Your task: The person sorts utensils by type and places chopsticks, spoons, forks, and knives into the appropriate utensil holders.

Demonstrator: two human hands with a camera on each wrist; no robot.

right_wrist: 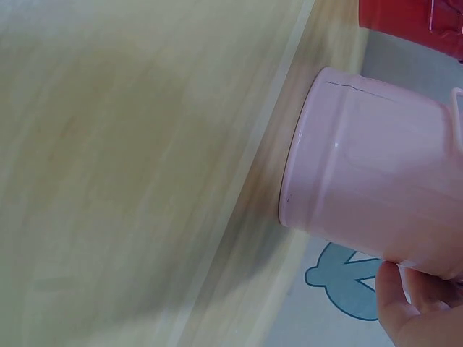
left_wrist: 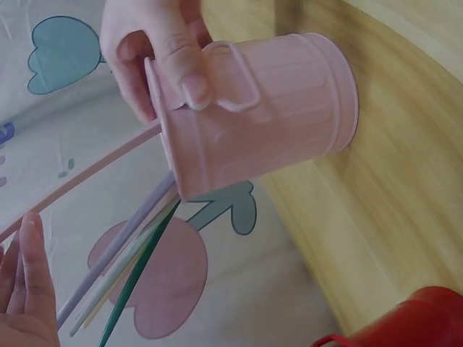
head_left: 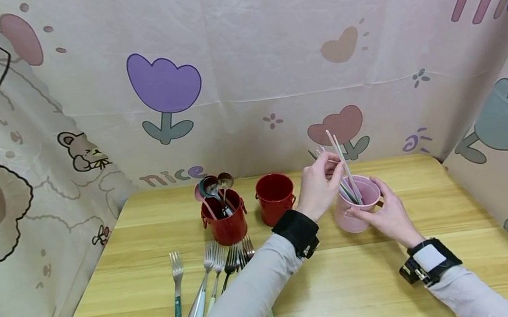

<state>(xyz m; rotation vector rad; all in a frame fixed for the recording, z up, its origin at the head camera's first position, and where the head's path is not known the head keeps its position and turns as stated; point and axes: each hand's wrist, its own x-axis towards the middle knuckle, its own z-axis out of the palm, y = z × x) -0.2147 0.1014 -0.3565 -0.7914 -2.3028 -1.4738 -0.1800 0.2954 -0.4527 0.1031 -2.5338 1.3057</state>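
Note:
In the head view my right hand (head_left: 387,215) grips the rim of a pink bucket (head_left: 351,220), which tilts over the table. Thin coloured sticks stick out of its mouth, among them a pink stick (left_wrist: 87,173), a purple stick (left_wrist: 119,242) and a green stick (left_wrist: 137,271). My left hand (head_left: 321,183) is up beside the mouth, index finger and thumb brought together at the pink stick. Other stick ends show above its knuckles. In the right wrist view, fingers (right_wrist: 394,300) support the bucket's side.
A red bucket (head_left: 229,230) holding several spoons (head_left: 210,185) stands left of another red bucket (head_left: 275,200). Several forks (head_left: 209,267) lie in front, partly under the left sleeve, with a green-handled fork (head_left: 176,306) apart at left. Printed cloth (head_left: 239,71) hangs behind the table.

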